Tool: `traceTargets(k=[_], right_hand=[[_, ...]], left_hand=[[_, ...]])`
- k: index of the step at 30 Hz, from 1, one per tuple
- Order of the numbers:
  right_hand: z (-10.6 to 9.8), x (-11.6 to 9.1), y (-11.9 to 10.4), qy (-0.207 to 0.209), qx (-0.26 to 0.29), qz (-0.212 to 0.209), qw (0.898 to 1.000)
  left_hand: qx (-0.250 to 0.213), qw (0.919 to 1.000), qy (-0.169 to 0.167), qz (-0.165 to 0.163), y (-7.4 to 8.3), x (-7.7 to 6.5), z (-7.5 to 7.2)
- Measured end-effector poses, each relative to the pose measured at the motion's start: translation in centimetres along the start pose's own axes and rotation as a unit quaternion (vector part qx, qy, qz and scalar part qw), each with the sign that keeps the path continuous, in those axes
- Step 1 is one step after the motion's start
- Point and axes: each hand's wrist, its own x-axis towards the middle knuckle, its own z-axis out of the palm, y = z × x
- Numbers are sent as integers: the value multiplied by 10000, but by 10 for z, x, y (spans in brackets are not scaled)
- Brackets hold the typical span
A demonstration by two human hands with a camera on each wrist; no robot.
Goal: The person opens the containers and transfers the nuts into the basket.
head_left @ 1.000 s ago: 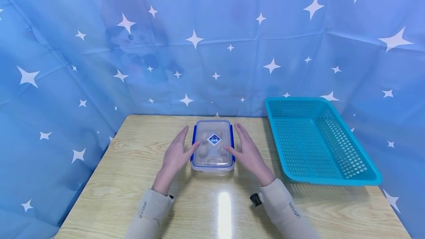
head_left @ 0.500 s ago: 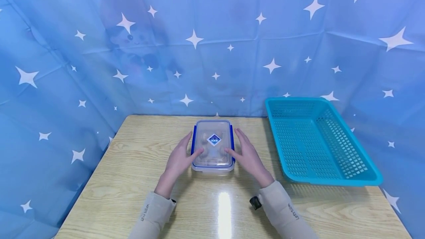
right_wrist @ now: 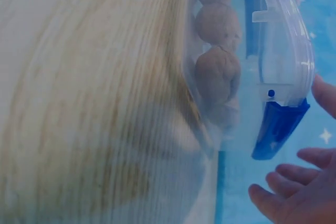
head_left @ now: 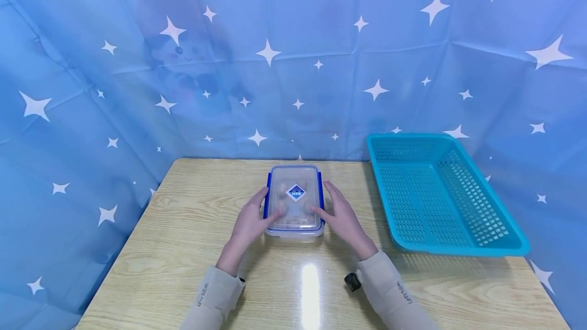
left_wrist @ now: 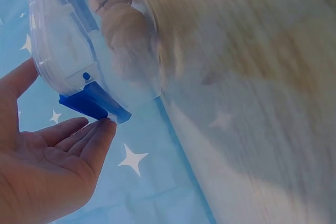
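A clear plastic food container [head_left: 298,214] with a blue-edged lid, blue side clips and a diamond BXH label sits on the table between both hands. Round tan walnuts [right_wrist: 218,74] show through its wall. In the left wrist view, the fingertips of my left hand [head_left: 249,221] touch the lower edge of a blue clip [left_wrist: 92,102], and its thumb reaches to the lid's edge. My right hand [head_left: 346,219] spreads along the other side, its thumb at the lid. Its relaxed fingers stand just off the right clip [right_wrist: 281,129] in the right wrist view.
A turquoise perforated plastic basket [head_left: 463,252] stands at the right side of the wooden table [head_left: 179,243]. Behind the table's back edge hangs a blue curtain [head_left: 312,85] with white stars. A black wrist strap [head_left: 352,282] shows at the right cuff.
My left hand has moved right and slightly nearer, bringing its fingers to the container's left clip. My right hand has shifted slightly toward the near side. The container has stayed in place.
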Motion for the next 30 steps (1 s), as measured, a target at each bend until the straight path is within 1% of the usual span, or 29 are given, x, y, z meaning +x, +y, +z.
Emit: traceTargets(k=[4, 7, 11, 13, 18, 24, 30], right_hand=[[2, 0, 2, 14, 51, 18, 10000], [3, 0, 4, 12, 77, 28, 10000], [4, 0, 6, -27, 87, 78, 9999], [5, 0, 6, -24, 180, 112, 9998], [7, 0, 7, -55, 605, 67, 9981], [12, 1, 11, -15, 1216, 80, 9925], [19, -1, 8, 133, 1666, 351, 9853]], left_hand=[[153, 9996, 41, 231, -1, 1, 2], [149, 9995, 36, 292, -2, 1, 3], [127, 9996, -42, 255, -2, 1, 3], [95, 9997, -110, 192, -3, 2, 3], [-34, 9996, -270, 42, -5, 3, 3], [-126, 9994, -301, 139, -9, 3, 4], [-267, 9991, -306, 114, -11, 2, 4]])
